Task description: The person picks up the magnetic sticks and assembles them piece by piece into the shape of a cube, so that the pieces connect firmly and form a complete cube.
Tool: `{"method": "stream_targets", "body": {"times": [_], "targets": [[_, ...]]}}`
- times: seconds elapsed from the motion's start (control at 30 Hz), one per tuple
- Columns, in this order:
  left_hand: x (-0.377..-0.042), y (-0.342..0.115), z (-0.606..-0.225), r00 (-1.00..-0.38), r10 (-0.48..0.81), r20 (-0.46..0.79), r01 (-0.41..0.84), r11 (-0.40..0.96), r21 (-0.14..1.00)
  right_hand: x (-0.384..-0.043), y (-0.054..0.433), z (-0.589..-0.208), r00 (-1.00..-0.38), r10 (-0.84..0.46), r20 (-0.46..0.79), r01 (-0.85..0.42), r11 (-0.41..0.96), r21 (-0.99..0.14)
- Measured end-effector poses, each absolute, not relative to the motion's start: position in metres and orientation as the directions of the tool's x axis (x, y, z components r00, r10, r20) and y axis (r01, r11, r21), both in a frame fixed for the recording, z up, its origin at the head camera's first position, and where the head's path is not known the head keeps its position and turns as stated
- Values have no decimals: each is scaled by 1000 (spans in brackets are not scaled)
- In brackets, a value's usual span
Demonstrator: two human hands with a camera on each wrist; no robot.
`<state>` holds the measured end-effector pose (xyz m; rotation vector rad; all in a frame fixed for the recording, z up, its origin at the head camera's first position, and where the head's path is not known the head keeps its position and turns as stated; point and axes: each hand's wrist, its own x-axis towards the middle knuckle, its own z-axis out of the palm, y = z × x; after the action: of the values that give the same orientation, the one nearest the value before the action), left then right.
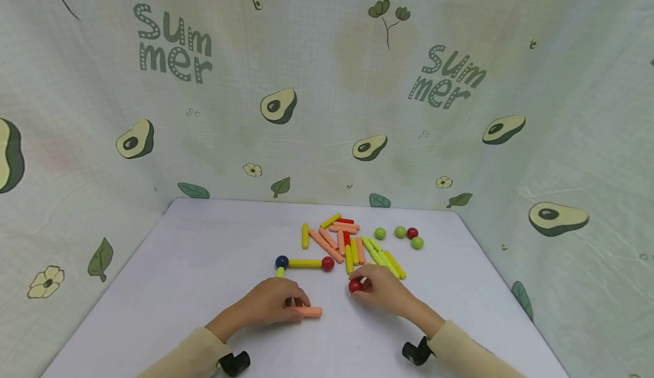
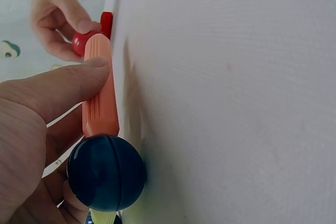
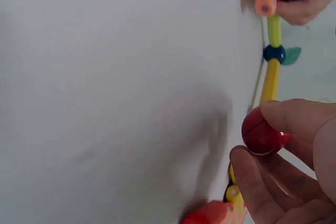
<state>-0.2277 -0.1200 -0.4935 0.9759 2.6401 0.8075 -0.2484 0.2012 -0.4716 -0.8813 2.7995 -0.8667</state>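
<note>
My left hand (image 1: 273, 303) grips an orange stick (image 2: 101, 98) between thumb and fingers. A dark blue ball (image 2: 106, 172) sits on the stick's near end; in the head view the hand hides it. My right hand (image 1: 384, 292) pinches a red ball (image 3: 258, 132) between thumb and fingertips, a short way right of the orange stick's free end. Beyond the left hand lies another dark blue ball (image 1: 281, 261), with a yellow stick (image 1: 305, 263) running right to a second red ball (image 1: 327, 263). From that blue ball a light green stick (image 1: 280, 272) reaches back toward the left hand.
Behind the right hand lies a loose group of orange sticks (image 1: 327, 246), yellow sticks (image 1: 305, 236) and light green sticks (image 1: 376, 253). Several loose balls stand at the back right, among them a green ball (image 1: 380, 233) and a red one. A printed cloth (image 1: 317, 156) surrounds the white table (image 1: 214, 242).
</note>
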Motion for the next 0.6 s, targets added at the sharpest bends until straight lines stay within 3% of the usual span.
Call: {"method": "stream_targets", "body": {"times": [0.4, 0.6], "targets": [[-228, -120, -493, -762, 648, -7, 532, 632, 564, -225, 167, -481, -776, -631, -12, -468, 588, -660], [-227, -122, -492, -748, 663, 30, 564, 611, 556, -222, 158, -481, -765, -644, -3, -483, 576, -659]]}}
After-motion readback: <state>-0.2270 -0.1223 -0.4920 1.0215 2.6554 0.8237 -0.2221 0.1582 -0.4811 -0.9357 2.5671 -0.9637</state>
